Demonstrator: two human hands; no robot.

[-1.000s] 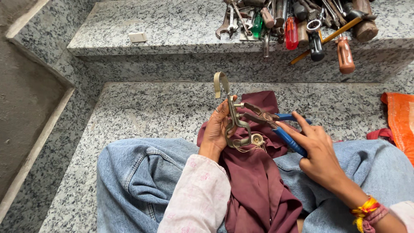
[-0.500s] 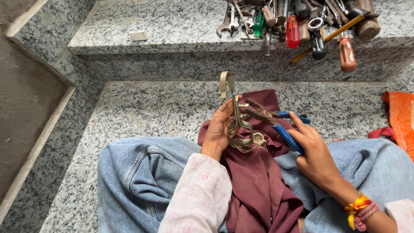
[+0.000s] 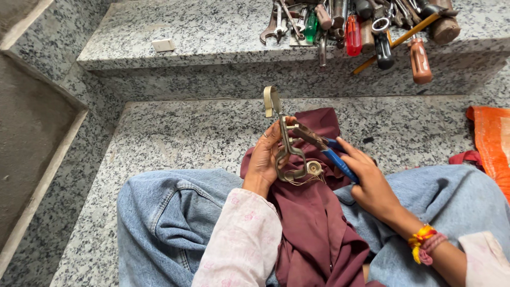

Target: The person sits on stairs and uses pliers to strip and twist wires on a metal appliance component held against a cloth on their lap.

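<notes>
A bent metal bracket (image 3: 286, 146) — a thin, tarnished piece with a looped top and an open frame at the bottom — stands nearly upright over the person's lap, above a maroon cloth (image 3: 313, 228) draped between the knees. Blue-handled pliers (image 3: 321, 149) come in from the right, their nose meeting the bracket near its upper half. Just beside the bracket's lower end sits a small round pale part (image 3: 315, 168) with fine wires trailing from it onto the cloth.

Blue jeans (image 3: 170, 223) flank the cloth on both sides, and grey speckled granite steps (image 3: 175, 133) lie beyond. On the upper step a heap of hand tools (image 3: 366, 26) — spanners, screwdrivers with red, green and brown handles — overhangs the edge, well apart from the hands, with a small white block (image 3: 163, 45) to its left. An orange bag (image 3: 491, 143) lies at the right edge.

The left hand (image 3: 264, 159) rises from a pale floral sleeve, fingers curled closed around the bracket's stem. The right hand (image 3: 372, 183), thread bands at its wrist, wraps the pliers' handles, forefinger stretched along them.
</notes>
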